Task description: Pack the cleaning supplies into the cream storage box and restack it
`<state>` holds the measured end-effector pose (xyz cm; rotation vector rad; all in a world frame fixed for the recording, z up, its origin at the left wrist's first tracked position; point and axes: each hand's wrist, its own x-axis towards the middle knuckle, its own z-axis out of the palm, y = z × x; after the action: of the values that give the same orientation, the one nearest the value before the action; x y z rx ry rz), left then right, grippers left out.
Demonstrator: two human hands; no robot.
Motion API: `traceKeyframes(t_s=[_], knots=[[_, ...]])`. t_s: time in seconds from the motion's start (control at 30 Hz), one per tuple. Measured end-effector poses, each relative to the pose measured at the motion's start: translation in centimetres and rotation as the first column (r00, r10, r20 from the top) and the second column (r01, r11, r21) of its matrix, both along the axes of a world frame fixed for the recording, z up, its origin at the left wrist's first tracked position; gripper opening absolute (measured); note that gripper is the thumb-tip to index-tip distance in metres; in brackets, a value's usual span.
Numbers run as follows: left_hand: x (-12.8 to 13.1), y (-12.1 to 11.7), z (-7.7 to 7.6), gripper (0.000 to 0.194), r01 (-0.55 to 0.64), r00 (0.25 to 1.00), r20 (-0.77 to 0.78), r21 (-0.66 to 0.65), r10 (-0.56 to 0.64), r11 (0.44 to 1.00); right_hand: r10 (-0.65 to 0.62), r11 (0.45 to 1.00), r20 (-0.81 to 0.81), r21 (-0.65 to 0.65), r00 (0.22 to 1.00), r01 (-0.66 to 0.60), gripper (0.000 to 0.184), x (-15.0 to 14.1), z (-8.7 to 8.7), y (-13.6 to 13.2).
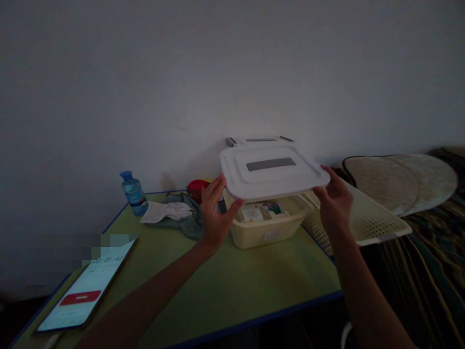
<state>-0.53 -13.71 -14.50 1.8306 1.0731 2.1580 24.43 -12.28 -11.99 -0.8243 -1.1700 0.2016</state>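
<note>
A white lid (pixel 232 165) with a grey handle strip is raised and tilted above a cream plastic box (pixel 250 237). My right hand (pixel 336 198) pinches the lid's right front corner between thumb and fingers. At the left front corner, my left hand (pixel 218 213) has its thumb and fingers spread around the lid's edge. Through the gap below the lid, a white-labelled bottle (pixel 251 214) and another container with a green label (pixel 274 209) show inside the box. The rest of the box's contents is hidden by the lid.
A phone (pixel 87 286) lies on the green table (pixel 232 295) at left. Behind it are a blue bottle (pixel 133 194), a grey-green cloth (pixel 189 225) with white tissue (pixel 169 212), and a red basket (pixel 196 190). A cream perforated basket (pixel 374 218) stands right. Another white lid (pixel 241 139) shows behind.
</note>
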Motion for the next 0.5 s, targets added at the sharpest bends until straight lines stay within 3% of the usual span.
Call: traceKeyframes(t_s=[0.27,0.5], knots=[[-0.1,-1.4,-3.8,0.05,-0.024,1.0,-0.02,-0.059,0.023,0.998,0.014,0.999,-0.123,-0.037,0.992,-0.019,0.055,-0.1,-4.1,-1.0],[0.0,-1.2,-5.8,0.048,-0.01,0.999,-0.036,-0.11,0.006,0.994,-0.007,0.999,-0.172,-0.034,0.985,0.001,0.051,0.0,-7.3,-0.1]])
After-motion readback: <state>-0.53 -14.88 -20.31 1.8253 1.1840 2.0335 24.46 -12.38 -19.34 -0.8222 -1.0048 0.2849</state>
